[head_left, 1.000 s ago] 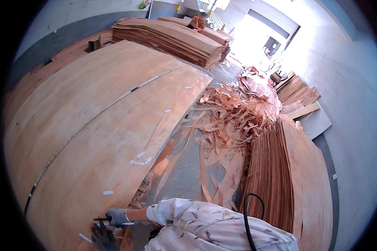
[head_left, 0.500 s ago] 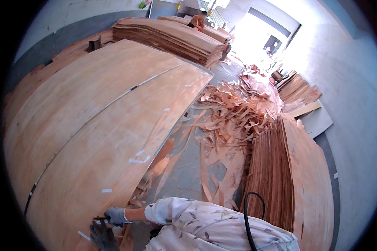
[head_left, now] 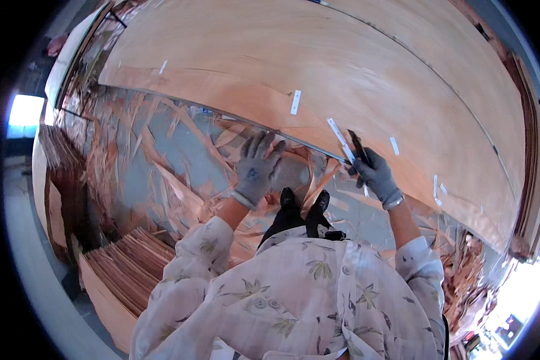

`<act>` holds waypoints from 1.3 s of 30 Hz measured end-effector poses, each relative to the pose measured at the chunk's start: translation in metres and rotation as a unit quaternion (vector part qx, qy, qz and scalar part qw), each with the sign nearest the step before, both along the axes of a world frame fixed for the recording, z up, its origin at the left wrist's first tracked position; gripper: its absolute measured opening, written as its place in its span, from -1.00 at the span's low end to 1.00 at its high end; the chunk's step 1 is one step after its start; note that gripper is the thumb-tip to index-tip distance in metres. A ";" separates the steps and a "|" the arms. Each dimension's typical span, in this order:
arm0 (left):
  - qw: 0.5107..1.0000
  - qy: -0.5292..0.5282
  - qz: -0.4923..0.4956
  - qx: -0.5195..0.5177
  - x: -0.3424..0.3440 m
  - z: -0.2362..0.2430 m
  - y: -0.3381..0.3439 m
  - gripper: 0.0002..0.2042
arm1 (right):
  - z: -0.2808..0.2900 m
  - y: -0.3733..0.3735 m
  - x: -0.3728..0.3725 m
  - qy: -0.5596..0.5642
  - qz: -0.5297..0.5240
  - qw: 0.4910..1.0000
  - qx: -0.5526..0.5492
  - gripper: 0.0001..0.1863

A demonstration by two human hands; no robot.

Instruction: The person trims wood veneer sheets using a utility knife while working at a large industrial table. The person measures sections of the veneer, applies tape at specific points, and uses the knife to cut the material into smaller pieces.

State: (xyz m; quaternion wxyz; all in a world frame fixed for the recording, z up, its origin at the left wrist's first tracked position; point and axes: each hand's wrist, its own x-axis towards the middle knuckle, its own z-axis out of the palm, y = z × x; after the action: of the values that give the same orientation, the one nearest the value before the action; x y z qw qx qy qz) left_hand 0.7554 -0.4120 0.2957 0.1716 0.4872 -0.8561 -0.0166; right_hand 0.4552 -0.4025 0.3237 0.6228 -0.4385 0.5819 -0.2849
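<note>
My left hand (head_left: 257, 171), in a grey glove, is open with its fingers spread, beside the near edge of a large pale wood veneer sheet (head_left: 240, 45). It holds nothing. To the right, my gloved right hand (head_left: 375, 175) is closed around a dark, slim knife-like tool (head_left: 357, 144) that points up over the sheet. A white strip (head_left: 340, 138) runs alongside the tool to my right fingers; whether they pinch it, I cannot tell. Other short white strips, such as one farther left (head_left: 295, 102), lie on the veneer.
A long thin rod (head_left: 402, 53) lies curved across the sheet. Torn veneer scraps (head_left: 174, 180) litter the grey floor around my shoes (head_left: 288, 197). Stacked veneer (head_left: 132, 264) stands at lower left, with another stack (head_left: 531, 150) at far right.
The view has swung round to face the sheet squarely. My hands, close together at its edge before, are now apart, the left one open and the right one holding the knife-like tool.
</note>
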 end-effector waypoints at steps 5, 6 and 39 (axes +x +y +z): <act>0.996 0.059 0.048 0.036 0.020 -0.021 0.019 -0.61 | -0.012 -0.051 0.054 -0.005 0.053 0.996 -0.066 -0.71; 0.996 0.071 0.048 0.039 0.013 -0.020 0.017 -0.60 | -0.015 -0.063 0.060 0.014 0.074 0.994 -0.081 -0.72; 0.984 -0.063 0.161 -0.042 0.090 -0.003 -0.081 -0.46 | 0.010 -0.082 0.096 -0.044 0.119 0.990 -0.060 -0.74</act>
State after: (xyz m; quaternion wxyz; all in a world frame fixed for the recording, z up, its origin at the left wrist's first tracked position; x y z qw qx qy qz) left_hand 0.8451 -0.4934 0.2930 0.1376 0.6114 -0.7753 0.0780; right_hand 0.5516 -0.4848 0.3333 0.6500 -0.5282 0.4792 -0.2625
